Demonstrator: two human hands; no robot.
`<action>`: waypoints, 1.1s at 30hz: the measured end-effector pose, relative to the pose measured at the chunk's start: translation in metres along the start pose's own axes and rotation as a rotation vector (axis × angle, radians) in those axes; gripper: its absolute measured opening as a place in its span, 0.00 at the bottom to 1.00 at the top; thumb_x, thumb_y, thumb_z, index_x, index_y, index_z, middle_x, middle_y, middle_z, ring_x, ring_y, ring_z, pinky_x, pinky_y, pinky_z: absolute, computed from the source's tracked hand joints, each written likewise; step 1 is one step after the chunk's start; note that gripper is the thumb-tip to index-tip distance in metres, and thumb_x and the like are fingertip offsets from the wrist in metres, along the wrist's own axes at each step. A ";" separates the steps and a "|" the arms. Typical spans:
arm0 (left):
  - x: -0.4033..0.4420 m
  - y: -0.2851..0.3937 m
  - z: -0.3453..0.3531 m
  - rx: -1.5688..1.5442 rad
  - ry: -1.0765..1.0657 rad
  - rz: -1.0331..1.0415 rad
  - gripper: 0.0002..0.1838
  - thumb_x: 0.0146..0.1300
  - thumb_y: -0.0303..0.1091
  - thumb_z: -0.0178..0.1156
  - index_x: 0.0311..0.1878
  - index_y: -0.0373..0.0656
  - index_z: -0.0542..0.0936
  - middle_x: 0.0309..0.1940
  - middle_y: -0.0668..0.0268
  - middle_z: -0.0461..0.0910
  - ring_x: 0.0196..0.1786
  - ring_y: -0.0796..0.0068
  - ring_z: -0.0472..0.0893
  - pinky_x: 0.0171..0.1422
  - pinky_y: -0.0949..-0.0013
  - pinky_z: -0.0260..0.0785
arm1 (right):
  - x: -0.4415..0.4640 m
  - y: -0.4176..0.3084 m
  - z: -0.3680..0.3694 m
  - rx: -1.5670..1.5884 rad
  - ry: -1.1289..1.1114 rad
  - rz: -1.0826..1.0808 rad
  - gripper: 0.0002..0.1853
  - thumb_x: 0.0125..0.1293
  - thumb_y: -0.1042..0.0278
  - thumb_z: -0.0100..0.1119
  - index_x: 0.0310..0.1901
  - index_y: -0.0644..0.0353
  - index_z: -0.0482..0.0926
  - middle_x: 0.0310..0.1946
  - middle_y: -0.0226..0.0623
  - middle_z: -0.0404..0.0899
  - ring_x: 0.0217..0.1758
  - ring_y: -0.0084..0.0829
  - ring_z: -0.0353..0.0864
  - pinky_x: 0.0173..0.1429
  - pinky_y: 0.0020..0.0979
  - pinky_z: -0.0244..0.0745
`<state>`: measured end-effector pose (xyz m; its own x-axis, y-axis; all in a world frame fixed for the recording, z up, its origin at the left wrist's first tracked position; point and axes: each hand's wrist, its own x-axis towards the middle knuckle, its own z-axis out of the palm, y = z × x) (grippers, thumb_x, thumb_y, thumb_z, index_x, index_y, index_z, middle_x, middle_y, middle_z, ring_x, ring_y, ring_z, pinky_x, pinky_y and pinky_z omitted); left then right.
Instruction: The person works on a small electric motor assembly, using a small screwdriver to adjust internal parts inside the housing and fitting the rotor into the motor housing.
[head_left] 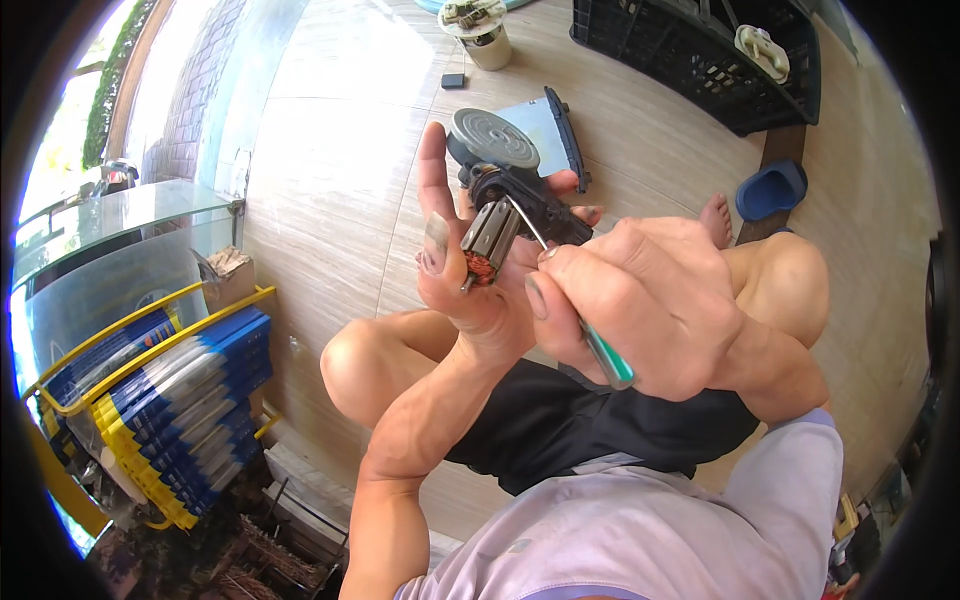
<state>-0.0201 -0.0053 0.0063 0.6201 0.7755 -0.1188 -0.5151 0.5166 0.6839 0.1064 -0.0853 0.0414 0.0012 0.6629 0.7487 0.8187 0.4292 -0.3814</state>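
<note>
- The left hand (490, 312) is palm up and loosely curled, cradling a black plastic motor housing (550, 215) above the floor; its index finger stands out straight.
- The right hand (655, 300) is closed firmly round a slim screwdriver with a green-and-white handle (607, 357), its bare metal shaft pointing into the assembly.
- Done, as far as shows: a slotted, silvery armature with red copper windings (490, 235) lies bare, no casing around it, its thin shaft end sticking out towards the person.
- Not done: the armature appears to sit in the housing by its upper end, and a round, grey, ridged disc (493, 137) appears attached beyond it.
- The screwdriver tip is at the junction of armature and housing; whether it touches or levers cannot be told. I judge the work partway through.
- On the pale tiled floor (330, 160), towards its far edge, lie a flat blue-grey panel with a black edge strip (540, 132) and a small black block (453, 81), both apart from the hands.
</note>
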 end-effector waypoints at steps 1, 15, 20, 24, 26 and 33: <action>0.000 0.000 0.001 0.004 0.020 -0.002 0.58 0.63 0.71 0.61 0.84 0.62 0.36 0.63 0.49 0.73 0.60 0.49 0.82 0.60 0.40 0.83 | -0.001 0.000 0.000 -0.007 -0.010 0.001 0.09 0.60 0.78 0.69 0.40 0.70 0.79 0.26 0.36 0.80 0.22 0.29 0.79 0.26 0.28 0.73; 0.001 -0.003 0.005 0.146 0.105 0.027 0.62 0.59 0.61 0.67 0.84 0.50 0.38 0.67 0.49 0.66 0.56 0.54 0.84 0.54 0.47 0.86 | 0.001 -0.002 -0.005 0.004 -0.064 0.094 0.08 0.60 0.78 0.68 0.39 0.70 0.79 0.26 0.38 0.80 0.21 0.31 0.80 0.24 0.29 0.73; 0.005 -0.005 0.008 0.169 0.108 0.044 0.61 0.59 0.59 0.68 0.84 0.49 0.40 0.69 0.50 0.61 0.54 0.55 0.83 0.53 0.50 0.86 | -0.002 -0.005 -0.004 -0.067 -0.088 0.067 0.09 0.59 0.79 0.69 0.39 0.72 0.80 0.26 0.39 0.80 0.21 0.32 0.80 0.24 0.29 0.74; 0.007 -0.005 0.010 0.113 0.099 -0.009 0.58 0.59 0.55 0.68 0.83 0.48 0.43 0.68 0.51 0.61 0.53 0.56 0.83 0.53 0.54 0.85 | -0.004 0.000 0.001 -0.089 -0.046 0.037 0.10 0.59 0.80 0.69 0.40 0.74 0.80 0.26 0.40 0.79 0.21 0.31 0.79 0.23 0.29 0.74; 0.007 -0.004 0.013 0.133 0.122 -0.006 0.56 0.60 0.53 0.68 0.83 0.48 0.43 0.69 0.50 0.62 0.52 0.56 0.84 0.53 0.54 0.85 | -0.004 0.002 0.000 -0.089 -0.042 0.037 0.10 0.58 0.81 0.69 0.40 0.74 0.79 0.26 0.40 0.79 0.21 0.31 0.79 0.23 0.29 0.74; 0.010 -0.002 0.017 0.190 0.144 0.009 0.51 0.64 0.44 0.67 0.82 0.48 0.46 0.70 0.47 0.64 0.47 0.59 0.85 0.50 0.58 0.83 | -0.006 0.007 -0.003 -0.096 -0.034 0.035 0.10 0.57 0.82 0.69 0.39 0.74 0.79 0.25 0.40 0.78 0.20 0.32 0.78 0.23 0.30 0.73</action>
<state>-0.0034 -0.0046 0.0158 0.5183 0.8305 -0.2040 -0.3914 0.4425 0.8068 0.1136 -0.0881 0.0359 0.0124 0.6972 0.7168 0.8696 0.3464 -0.3520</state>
